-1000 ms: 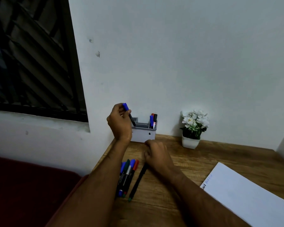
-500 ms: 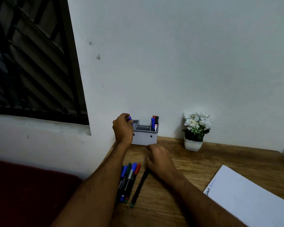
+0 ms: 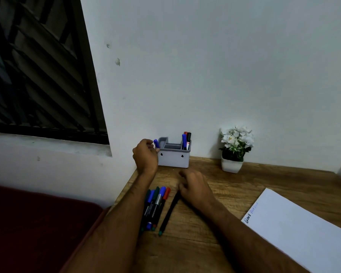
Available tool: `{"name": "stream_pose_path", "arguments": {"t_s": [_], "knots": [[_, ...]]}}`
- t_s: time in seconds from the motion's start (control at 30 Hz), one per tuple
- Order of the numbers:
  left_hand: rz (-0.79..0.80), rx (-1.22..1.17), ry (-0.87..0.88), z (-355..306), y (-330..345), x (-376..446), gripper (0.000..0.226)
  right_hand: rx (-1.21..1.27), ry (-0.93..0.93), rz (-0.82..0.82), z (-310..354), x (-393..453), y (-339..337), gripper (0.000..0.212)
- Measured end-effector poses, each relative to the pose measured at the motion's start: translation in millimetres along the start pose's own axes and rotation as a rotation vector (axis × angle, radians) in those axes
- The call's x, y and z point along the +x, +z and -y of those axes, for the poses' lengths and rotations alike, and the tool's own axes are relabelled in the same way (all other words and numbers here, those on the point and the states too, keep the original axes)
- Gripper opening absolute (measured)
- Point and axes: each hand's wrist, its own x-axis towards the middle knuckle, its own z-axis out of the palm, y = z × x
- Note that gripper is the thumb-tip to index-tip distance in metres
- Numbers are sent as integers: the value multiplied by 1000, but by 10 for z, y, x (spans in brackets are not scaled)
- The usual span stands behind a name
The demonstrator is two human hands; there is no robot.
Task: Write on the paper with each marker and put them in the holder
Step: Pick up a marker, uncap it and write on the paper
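My left hand [image 3: 145, 157] pinches a blue marker [image 3: 156, 143] at the left end of the grey holder [image 3: 173, 159]; only the marker's cap shows above my fingers. Three markers [image 3: 186, 140], blue, red and black, stand in the holder's right compartment. Several loose markers [image 3: 156, 203] lie side by side on the wooden table [image 3: 195, 247] under my left forearm. A black marker [image 3: 168, 213] lies apart from them, its upper end hidden under my right hand [image 3: 195, 190], which rests on the table with loosely curled fingers. The white paper [image 3: 303, 233], with some writing at its left corner, lies at the right.
A small white pot of white flowers [image 3: 234, 152] stands against the wall right of the holder. The table's left edge runs beside a dark red cushion [image 3: 37, 223]. A dark barred window [image 3: 37, 66] fills the upper left.
My left hand came down from above the holder with the blue marker to the holder's left end. My right hand stayed on the table.
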Motion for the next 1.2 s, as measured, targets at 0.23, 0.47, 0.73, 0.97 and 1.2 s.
{"name": "stream_pose_path", "arguments": {"t_s": [0.23,0.47,0.73,0.97,1.2], "knots": [[132,158,21,-2,-67,-316,18,5,33,-18,-84,-117,-59,40],[485,500,98,-113,-52,-738,20,-21,24,-77,-137,-271,-173,36],[621,633,138,-223,-58,-982,20,-2,52,-71,-202,-438,-252,34],[589,352,-80,-287,12,-948,15,145,149,-105,-224,-492,-301,27],[576,-487,-583,-543,47,-992,20,443,214,-43,-260,-566,-410,28]]}}
